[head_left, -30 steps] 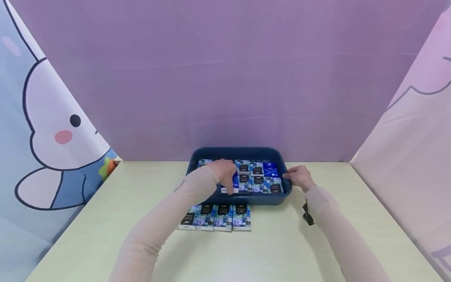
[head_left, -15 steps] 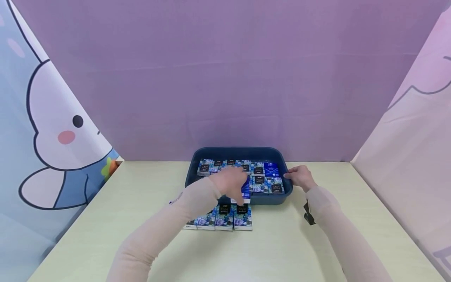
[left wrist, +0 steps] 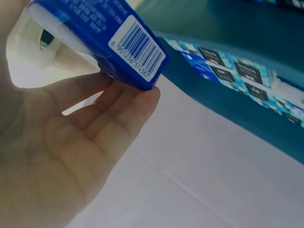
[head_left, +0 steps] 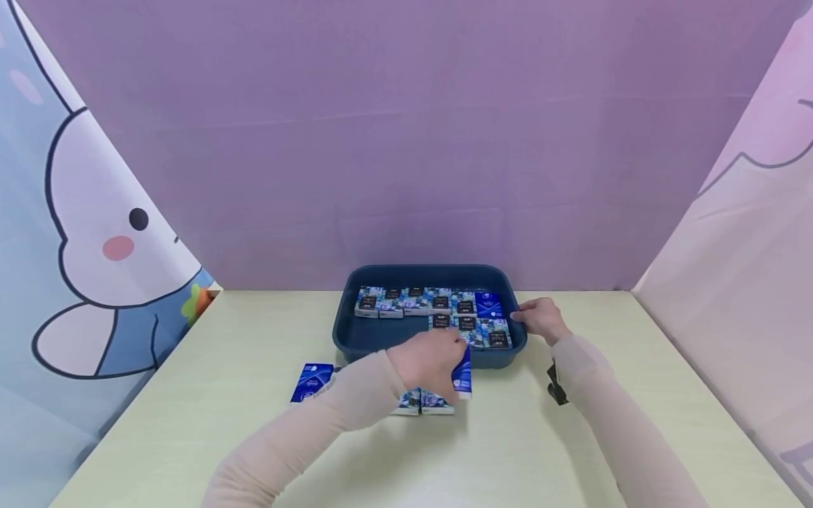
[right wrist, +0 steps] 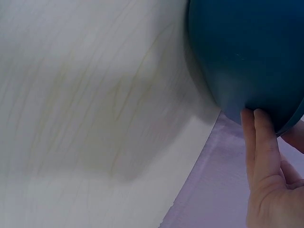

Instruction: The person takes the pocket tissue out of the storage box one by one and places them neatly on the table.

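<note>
My left hand (head_left: 428, 361) grips a dark blue tissue pack (head_left: 464, 374) just in front of the bin, above a row of packs. In the left wrist view that pack (left wrist: 102, 35) shows a barcode on its end, with the fingers beneath. My right hand (head_left: 540, 319) pinches the right rim of the dark blue bin (head_left: 381, 342); in the right wrist view its fingers (right wrist: 266, 147) lie along the outer wall. Inside the bin stand floral tissue packs (head_left: 440, 301) and one blue pack (head_left: 488, 305), filling the back row and the front right.
On the table before the bin lies a row of floral packs (head_left: 437, 403), partly hidden by my left arm. A blue pack (head_left: 312, 381) lies at its left end. A black strap piece (head_left: 557, 386) shows at my right wrist. A purple cloth (head_left: 419, 141) hangs behind the bin.
My left hand has lifted the blue pack out of the bin's front row and carried it forward and right, over the rim. Bare bin floor now shows. The right hand stays put.
</note>
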Available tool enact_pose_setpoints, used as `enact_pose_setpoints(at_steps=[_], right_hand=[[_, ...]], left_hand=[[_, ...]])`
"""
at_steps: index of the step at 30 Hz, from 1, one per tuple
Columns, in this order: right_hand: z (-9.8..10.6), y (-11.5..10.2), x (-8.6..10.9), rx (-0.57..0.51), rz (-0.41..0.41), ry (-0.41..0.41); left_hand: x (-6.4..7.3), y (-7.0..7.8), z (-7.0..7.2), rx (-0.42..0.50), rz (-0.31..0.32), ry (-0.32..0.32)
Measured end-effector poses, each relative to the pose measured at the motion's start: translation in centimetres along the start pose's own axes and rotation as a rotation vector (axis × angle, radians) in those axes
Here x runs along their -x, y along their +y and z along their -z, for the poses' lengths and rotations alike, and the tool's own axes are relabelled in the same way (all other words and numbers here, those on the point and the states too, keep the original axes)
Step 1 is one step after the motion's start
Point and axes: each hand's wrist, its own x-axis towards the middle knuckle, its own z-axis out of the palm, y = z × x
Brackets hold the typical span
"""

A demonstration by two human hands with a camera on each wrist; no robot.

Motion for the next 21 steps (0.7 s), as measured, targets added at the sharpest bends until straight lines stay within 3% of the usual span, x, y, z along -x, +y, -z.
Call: enact_pose_setpoints(at_steps=[7,21], right_hand=[[0.0,-0.1,0.0,0.01,0.013,0.002],[0.0,0.0,0.1,0.01,0.016,0.002]], left_hand=[[0.0,1.7,-1.0,-0.032,-0.063,0.021],[-0.6,4.6,-4.4,-0.056,-0.125,-0.027]])
